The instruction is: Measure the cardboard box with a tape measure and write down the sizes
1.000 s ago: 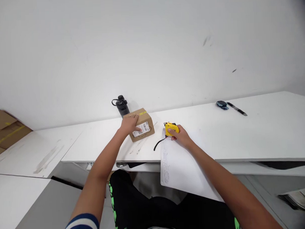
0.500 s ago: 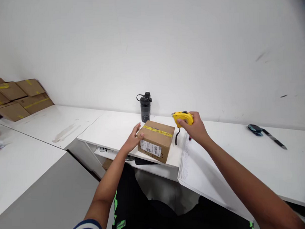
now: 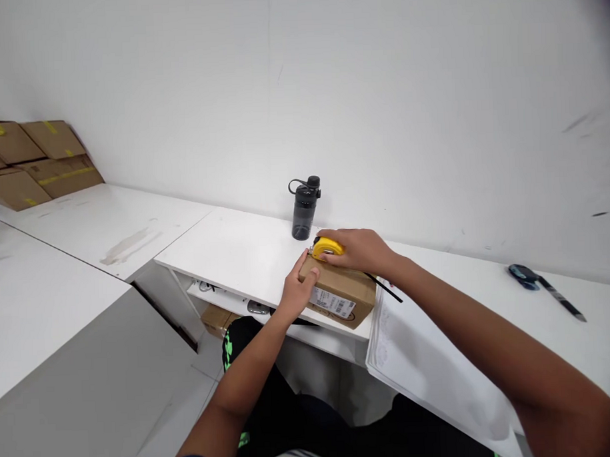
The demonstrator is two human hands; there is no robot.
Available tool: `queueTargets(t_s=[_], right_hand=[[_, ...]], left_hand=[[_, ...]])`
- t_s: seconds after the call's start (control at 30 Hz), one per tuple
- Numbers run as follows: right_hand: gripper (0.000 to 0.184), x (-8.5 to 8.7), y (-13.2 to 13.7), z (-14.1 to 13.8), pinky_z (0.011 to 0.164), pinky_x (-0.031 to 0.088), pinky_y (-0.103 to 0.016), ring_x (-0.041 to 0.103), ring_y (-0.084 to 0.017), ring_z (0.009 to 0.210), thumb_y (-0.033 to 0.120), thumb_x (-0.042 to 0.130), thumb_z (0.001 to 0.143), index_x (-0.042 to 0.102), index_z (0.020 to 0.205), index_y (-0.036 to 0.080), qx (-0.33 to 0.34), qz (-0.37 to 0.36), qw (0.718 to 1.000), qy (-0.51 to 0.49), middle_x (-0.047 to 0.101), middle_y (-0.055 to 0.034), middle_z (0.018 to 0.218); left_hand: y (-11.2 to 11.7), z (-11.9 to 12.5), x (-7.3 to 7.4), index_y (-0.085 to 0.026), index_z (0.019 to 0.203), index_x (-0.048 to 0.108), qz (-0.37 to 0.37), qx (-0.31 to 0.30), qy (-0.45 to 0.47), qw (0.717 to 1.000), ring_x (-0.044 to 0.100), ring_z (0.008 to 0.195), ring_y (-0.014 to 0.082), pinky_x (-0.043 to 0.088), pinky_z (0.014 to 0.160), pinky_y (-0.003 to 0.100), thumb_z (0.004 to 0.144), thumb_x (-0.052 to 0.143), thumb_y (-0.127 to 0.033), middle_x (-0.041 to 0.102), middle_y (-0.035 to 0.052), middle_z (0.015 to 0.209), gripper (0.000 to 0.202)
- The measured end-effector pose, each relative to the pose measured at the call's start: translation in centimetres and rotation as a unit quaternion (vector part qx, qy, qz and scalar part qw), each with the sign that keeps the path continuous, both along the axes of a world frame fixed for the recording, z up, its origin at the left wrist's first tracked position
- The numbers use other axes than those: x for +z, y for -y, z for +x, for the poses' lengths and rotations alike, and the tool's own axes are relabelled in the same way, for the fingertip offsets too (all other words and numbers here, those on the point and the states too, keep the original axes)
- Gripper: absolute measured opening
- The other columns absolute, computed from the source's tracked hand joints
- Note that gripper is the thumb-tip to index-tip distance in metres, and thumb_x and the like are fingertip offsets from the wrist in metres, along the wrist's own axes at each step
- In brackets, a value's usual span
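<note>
Brought right hand (image 3: 358, 250) down, fingers clenched round tape measure (image 3: 326, 247) atop box (image 3: 340, 290); left hand (image 3: 298, 290) grips box corner. I'd keep tape flat along edge.

Brown, yellow and black on a white desk

The small cardboard box (image 3: 341, 292) is plain brown with a white barcode label printed in black on its near side. On top of the box sits a bright yellow tape measure (image 3: 326, 247), a thin black strap trailing to the right of the box. Just behind the box stands a smoky dark grey water bottle (image 3: 304, 210) with a black lid. The desk (image 3: 236, 257) under the box is white. Far left of the box, stacked cartons (image 3: 30, 161) are brown with yellow tape stripes.
</note>
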State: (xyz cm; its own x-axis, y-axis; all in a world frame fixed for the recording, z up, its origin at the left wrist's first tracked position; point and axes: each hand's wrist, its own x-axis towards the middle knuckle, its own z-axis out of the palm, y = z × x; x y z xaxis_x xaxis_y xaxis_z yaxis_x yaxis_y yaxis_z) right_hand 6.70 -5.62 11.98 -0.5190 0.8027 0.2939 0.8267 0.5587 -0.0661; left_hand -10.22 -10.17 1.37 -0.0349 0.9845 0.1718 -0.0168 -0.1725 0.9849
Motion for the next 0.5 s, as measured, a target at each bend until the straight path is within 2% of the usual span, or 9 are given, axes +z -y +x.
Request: queueTargets(t_s=[0.17, 0.33, 0.5], right_hand=[[0.042, -0.1, 2.8, 5.5, 0.057, 0.036, -0.028, 0.065, -0.020, 0.071, 0.055, 0.062, 0.081, 0.065, 0.118, 0.037, -0.042, -0.047, 0.998, -0.028, 0.076, 0.0012, 0.095], [0.043, -1.8, 5.6, 11.7, 0.060, 0.040, -0.029, 0.063, -0.019, 0.066, 0.054, 0.063, 0.080, 0.064, 0.121, 0.040, -0.074, -0.017, 0.996, -0.049, 0.075, 0.0012, 0.098], [0.051, -3.2, 6.0, 14.0, 0.060, 0.041, -0.028, 0.066, -0.019, 0.072, 0.057, 0.061, 0.082, 0.061, 0.129, 0.038, -0.095, 0.018, 0.994, -0.045, 0.074, -0.0011, 0.107]], left_hand=[[-0.1, 0.5, -0.4, -0.027, 0.144, 0.050, -0.008, 0.007, 0.018, 1.000, 0.062, 0.119, 0.0246, 0.049, 0.104, 0.037, 0.089, 0.059, -0.035, 0.063, 0.0045, 0.135, 0.056], [-0.6, 0.7, -1.0, -0.021, 0.142, 0.052, 0.024, 0.022, 0.017, 0.999, 0.056, 0.128, 0.0256, 0.043, 0.110, 0.037, 0.088, 0.059, -0.035, 0.060, 0.0077, 0.139, 0.056], [-0.8, 1.0, -1.2, -0.021, 0.141, 0.053, 0.026, 0.047, 0.018, 0.998, 0.054, 0.129, 0.0260, 0.043, 0.111, 0.038, 0.087, 0.060, -0.037, 0.058, 0.0083, 0.141, 0.056]])
